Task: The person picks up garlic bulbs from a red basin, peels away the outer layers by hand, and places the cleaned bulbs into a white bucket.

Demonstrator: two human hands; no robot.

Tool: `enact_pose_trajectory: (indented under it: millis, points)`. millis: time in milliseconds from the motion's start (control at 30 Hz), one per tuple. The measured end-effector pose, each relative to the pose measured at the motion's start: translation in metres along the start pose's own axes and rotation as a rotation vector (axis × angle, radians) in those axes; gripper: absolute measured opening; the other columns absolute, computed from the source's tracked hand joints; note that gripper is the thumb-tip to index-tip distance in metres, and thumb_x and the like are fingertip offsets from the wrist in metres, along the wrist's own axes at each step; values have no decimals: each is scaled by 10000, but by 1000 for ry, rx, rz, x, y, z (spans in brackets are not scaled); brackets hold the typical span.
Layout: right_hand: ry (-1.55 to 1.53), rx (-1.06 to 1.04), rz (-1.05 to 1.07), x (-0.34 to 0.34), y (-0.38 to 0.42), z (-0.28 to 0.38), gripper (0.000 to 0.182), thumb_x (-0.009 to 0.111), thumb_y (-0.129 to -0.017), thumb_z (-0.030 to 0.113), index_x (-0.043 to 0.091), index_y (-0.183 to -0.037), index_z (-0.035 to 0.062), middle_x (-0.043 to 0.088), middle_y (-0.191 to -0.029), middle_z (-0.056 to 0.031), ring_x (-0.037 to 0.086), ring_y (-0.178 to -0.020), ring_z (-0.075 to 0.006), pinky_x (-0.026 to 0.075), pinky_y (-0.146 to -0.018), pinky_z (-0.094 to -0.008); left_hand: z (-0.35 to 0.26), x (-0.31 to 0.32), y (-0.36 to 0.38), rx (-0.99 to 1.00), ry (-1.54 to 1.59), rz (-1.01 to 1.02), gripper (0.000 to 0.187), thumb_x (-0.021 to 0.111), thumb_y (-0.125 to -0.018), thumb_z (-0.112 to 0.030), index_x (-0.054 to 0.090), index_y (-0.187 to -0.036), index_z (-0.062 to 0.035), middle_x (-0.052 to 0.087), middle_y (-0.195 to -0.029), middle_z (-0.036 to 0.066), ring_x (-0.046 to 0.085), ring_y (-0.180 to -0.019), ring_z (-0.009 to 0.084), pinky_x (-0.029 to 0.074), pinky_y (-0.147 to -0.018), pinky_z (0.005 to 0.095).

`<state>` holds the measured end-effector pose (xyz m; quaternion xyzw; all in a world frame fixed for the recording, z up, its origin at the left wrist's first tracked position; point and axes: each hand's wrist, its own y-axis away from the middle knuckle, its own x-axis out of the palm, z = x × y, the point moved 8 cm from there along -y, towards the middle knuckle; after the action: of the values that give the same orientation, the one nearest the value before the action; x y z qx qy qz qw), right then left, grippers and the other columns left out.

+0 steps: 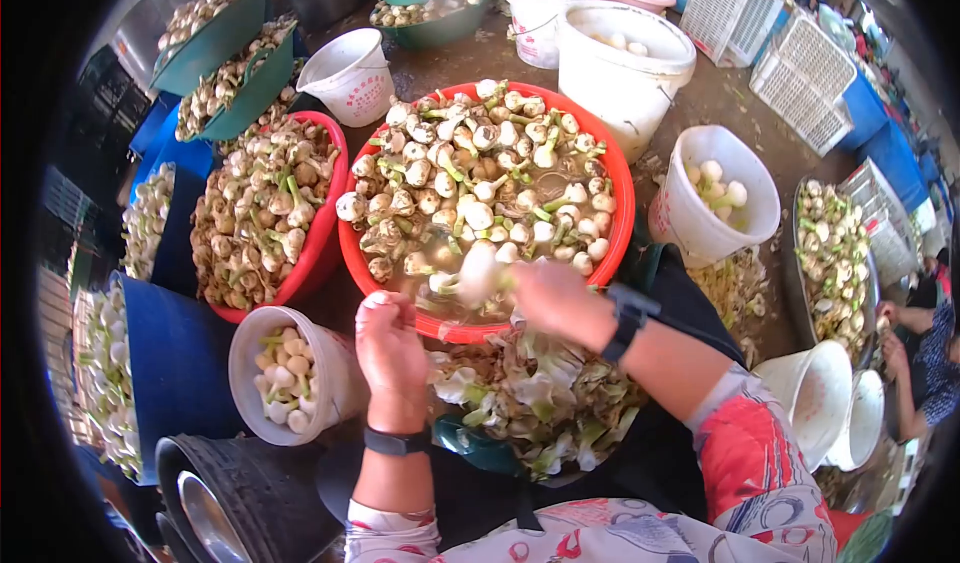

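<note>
A wide red basin holds many garlic bulbs in murky water. Over its near edge my right hand is closed on a white garlic bulb by its green stem; both are blurred by motion. My left hand is raised at the basin's near left rim, its fingers curled, and whether they hold anything is too small to make out. Below and between my hands lies a heap of peeled garlic skins and leaves.
On the left stand a white bucket of peeled bulbs, a second red basin of garlic and a blue tub. To the right are a white bucket with bulbs and a metal tub. Another person's arms show at far right.
</note>
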<state>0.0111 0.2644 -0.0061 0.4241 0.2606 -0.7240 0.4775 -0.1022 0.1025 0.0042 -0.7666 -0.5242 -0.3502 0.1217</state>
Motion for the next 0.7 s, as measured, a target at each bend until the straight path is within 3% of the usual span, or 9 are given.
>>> enact_pose_trajectory:
  millis: [33, 100, 200, 333, 433, 533, 567, 600, 700]
  points:
    - [201, 97, -75, -2, -20, -33, 128, 503, -726, 142, 605, -785, 91, 604, -659, -97, 598, -606, -280, 465, -502, -385, 3, -6, -2, -42, -29, -7, 118, 426, -736, 0, 507, -779, -74, 556, -755, 38, 523, -715, 134, 419, -683, 247]
    - [511, 398, 188, 16, -57, -99, 177, 521, -753, 159, 650, -858, 100, 648, -815, -65, 632, -732, -222, 467, -499, -368, 16, -11, -3, -136, -52, -14, 112, 422, -742, -24, 508, -783, -83, 556, -741, 34, 527, -704, 143, 428, -659, 254]
    - [637, 225, 336, 50, -86, -116, 167, 555, -742, 143, 671, -862, 135, 645, -898, -36, 619, -823, -217, 462, -541, -402, 45, -10, 6, -336, -81, -63, 111, 421, -743, -32, 509, -787, -85, 557, -726, 46, 544, -680, 167, 453, -613, 289]
    - [626, 541, 407, 62, -111, -131, 162, 546, -743, 141, 659, -846, 89, 646, -841, -67, 625, -771, -214, 464, -543, -401, 61, 0, 4, -419, -69, -33, 99, 426, -760, -40, 508, -785, -90, 554, -733, 40, 548, -706, 163, 450, -624, 286]
    - [299, 397, -1, 53, -104, -165, 152, 494, -754, 152, 587, -824, 54, 630, -764, -120, 623, -740, -268, 490, -615, -378, 70, -4, 1, -477, -91, -23, 77, 442, -777, -71, 513, -805, -85, 554, -760, 33, 530, -708, 140, 431, -656, 263]
    - [263, 460, 9, 75, -113, -175, 196, 489, -727, 148, 537, -849, 3, 590, -875, -201, 605, -766, -289, 486, -618, -368, 78, -2, 2, -502, -146, -52, 96, 440, -771, -62, 524, -782, -106, 556, -730, 22, 557, -704, 161, 450, -643, 293]
    - [350, 154, 52, 85, -119, -150, 172, 468, -727, 123, 541, -824, 0, 600, -813, -192, 608, -722, -297, 483, -600, -386, 80, -4, 3, -510, -149, -54, 96, 440, -771, -62, 524, -782, -106, 556, -730, 22, 557, -704, 161, 450, -643, 293]
    - [293, 307, 122, 95, -111, -158, 231, 413, -771, 166, 568, -866, 24, 619, -837, -163, 614, -788, -291, 485, -671, -390, 83, -3, 3, -524, -138, -46, 97, 439, -772, -62, 525, -786, -104, 556, -732, 21, 556, -705, 162, 452, -645, 295]
    - [253, 221, 110, 75, -93, -142, 198, 414, -765, 143, 579, -814, 43, 620, -822, -168, 618, -755, -295, 490, -627, -390, 86, 1, -1, -522, -129, -24, 97, 438, -774, -62, 525, -792, -102, 555, -737, 20, 555, -708, 162, 453, -645, 296]
